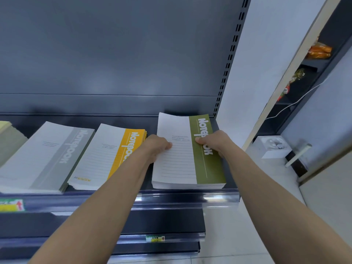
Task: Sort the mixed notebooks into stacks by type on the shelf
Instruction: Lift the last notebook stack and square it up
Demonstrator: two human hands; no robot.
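Green stack (190, 161): I see it lying flat on the shelf, right of centre in the frame. It has a white lined cover with an olive band reading "Notebook", and its near edge is close to the front rail.
Left hand (159, 147): it is at the pile's left edge, with the thumb on the white cover and the fingers curled round the side, gripping it.
Right hand (214, 142): it is at the pile's right edge, with the thumb pressed on the olive band and the fingers wrapped round the side, gripping it too.
Yellow stack (106, 155): this lies just left of the green pile and apart from it, skewed on the shelf. The left forearm crosses its near right corner.
Grey stack (47, 157): it lies further left, beside the yellow one, and is skewed the same way.
Pale stack (9, 138): it is cut off at the far left edge, so I cannot tell its type.
Shelf (171, 197): it is dark metal with a clear front rail.
Price tag (11, 205): this yellow-green tag sits on the rail at lower left.
Slotted upright (228, 60): it rises behind the green pile toward the upper right.
White box (272, 145): it sits at the right of the frame, well apart from the notebooks.
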